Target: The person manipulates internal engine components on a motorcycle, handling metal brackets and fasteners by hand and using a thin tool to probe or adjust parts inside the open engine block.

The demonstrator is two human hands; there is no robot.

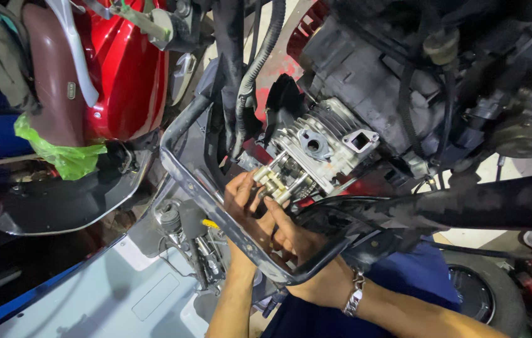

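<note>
Silver-grey cast metal: finned cylinder head (328, 141) of a small engine, set at mid frame, tilted, with two open ports on its upper face.

Head view, hands: left hand (245, 195) raised to the open end of the cylinder head, fingers curled narrowly on a small pale metal part (273, 181) seated there. Right hand (297, 241) just beside and below it, forefinger stretched up to touch the same part; whether it grips anything cannot be told. A metal bracelet (354, 294) on the right wrist.

Head view, surroundings: grey tubular frame rail (197, 181) crossing in front of both wrists; black corrugated hose (256, 66) above; red body panel (129, 69) at upper left, green plastic bag (65, 155) beneath it; black tyre (485, 294) at lower right.
</note>
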